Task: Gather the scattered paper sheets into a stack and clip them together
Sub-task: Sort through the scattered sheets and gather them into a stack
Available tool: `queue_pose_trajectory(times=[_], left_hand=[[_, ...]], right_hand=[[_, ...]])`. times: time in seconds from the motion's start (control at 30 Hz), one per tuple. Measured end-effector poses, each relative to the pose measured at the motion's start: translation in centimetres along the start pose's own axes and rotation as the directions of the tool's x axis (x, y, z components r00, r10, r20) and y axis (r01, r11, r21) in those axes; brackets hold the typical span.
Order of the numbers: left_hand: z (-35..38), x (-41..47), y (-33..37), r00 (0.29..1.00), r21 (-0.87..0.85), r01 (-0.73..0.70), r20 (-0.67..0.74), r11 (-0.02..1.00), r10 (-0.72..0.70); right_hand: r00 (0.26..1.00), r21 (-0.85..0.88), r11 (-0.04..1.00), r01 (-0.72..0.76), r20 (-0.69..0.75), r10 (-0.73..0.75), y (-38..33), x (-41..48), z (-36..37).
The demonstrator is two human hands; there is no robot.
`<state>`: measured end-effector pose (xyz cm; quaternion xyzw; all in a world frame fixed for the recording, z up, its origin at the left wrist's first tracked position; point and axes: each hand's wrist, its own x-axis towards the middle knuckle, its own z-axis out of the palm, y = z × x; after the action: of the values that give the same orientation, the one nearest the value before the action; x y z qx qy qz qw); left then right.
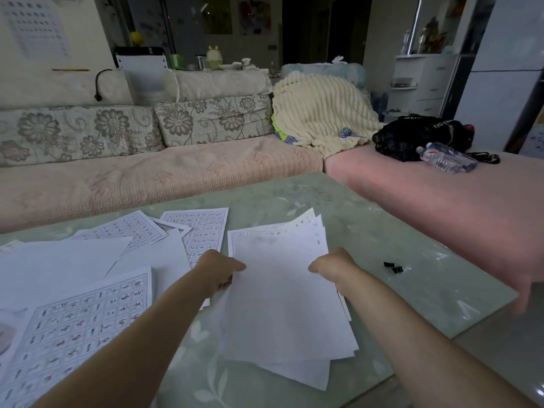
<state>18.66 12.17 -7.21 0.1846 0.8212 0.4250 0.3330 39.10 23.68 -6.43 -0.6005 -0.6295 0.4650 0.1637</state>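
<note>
Head view — paper stack [279, 304] between left hand [219, 270] and right hand [332, 265]

On the table [382, 231] a gathered stack [282, 295] lies between the left hand [219, 270] and right hand [332, 267] — loose sheets [88, 290] to its left, binder clips [394, 267] to its right — with the sofa [147, 172] behind.

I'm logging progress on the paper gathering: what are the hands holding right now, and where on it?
A loose stack of sheets: the left hand pinches its left edge, the right hand its right edge.
</note>
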Motion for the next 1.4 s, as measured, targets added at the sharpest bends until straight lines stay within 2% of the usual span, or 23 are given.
queue_pose_trajectory(times=[0.1,0.13,0.2,0.3,0.4,0.57,0.63,0.7,0.73,0.8,0.9,0.97,1.03,1.13,1.2,1.4], left_hand=[[-0.5,0.5,0.1,0.998,-0.047,0.038,0.047,0.998,-0.036],[-0.5,0.8,0.2,0.998,-0.044,0.037,0.059,0.998,-0.034],[-0.2,1.1,0.2,1.0,0.074,-0.002,0.029,0.997,-0.001],[0.5,0.7,0.0,0.992,0.382,-0.084,-0.051,0.92,0.111],[0.6,0.3,-0.7,0.981,0.488,-0.112,-0.083,0.866,0.174],[0.3,0.5,-1.8,0.973,0.38,-0.168,-0.083,0.91,0.214],[0.0,0.5,-2.2,0.967,0.302,-0.206,-0.083,0.931,0.241],[-0.2,0.8,-2.6,0.952,0.242,-0.259,-0.1,0.935,0.289],[-0.3,0.8,-2.7,0.945,0.183,-0.28,-0.122,0.942,0.304],[-0.8,0.7,-2.6,0.947,-0.059,-0.298,-0.142,0.953,0.287],[-1.6,0.1,-2.1,0.967,-0.414,-0.215,0.038,0.885,0.253],[-2.2,-0.9,-1.5,0.941,-0.486,-0.216,0.126,0.847,0.313],[-2.4,-2.0,-0.4,0.932,-0.509,-0.279,0.062,0.814,0.358],[-2.9,-3.6,1.4,0.908,-0.503,-0.412,-0.161,0.76,0.386],[-3.5,-4.7,2.8,0.877,-0.506,-0.48,-0.257,0.717,0.406],[-4.9,-8.5,6.0,0.724,-0.434,-0.689,-0.409,0.58,0.555]], right_hand=[[0.996,-0.217,0.975,0.038,-0.066,-0.053,-0.4,0.6,1.4],[0.995,-0.23,0.972,0.048,-0.075,-0.066,-0.6,0.7,1.8],[0.997,-0.13,0.99,0.055,-0.039,-0.061,-1.1,1.0,2.2],[0.998,0.028,0.999,0.046,0.029,-0.047,-1.4,1.8,2.1],[0.997,0.116,0.992,0.047,0.06,-0.054,-1.8,1.6,1.7],[0.992,0.075,0.995,0.073,0.094,-0.08,-1.2,1.3,1.8],[0.991,0.025,0.994,0.108,0.074,-0.109,-0.8,1.0,1.4],[0.984,0.06,0.984,0.168,0.044,-0.171,-0.4,0.9,1.0],[0.977,0.105,0.973,0.204,0.036,-0.209,-0.2,0.9,0.8],[0.963,0.207,0.945,0.254,0.037,-0.267,-0.1,0.6,0.5],[0.939,0.298,0.9,0.318,0.035,-0.343,-0.1,-0.3,-0.1],[0.92,0.325,0.874,0.361,0.028,-0.391,-0.3,-0.7,-0.4],[0.901,0.315,0.855,0.411,0.0,-0.433,-0.8,-1.0,-0.5],[0.863,0.308,0.82,0.482,-0.004,-0.506,-2.1,-2.0,-0.8],[0.831,0.286,0.793,0.538,-0.022,-0.556,-3.1,-2.7,-1.2],[0.722,0.326,0.651,0.686,-0.192,-0.665,-6.3,-5.5,-2.3]])
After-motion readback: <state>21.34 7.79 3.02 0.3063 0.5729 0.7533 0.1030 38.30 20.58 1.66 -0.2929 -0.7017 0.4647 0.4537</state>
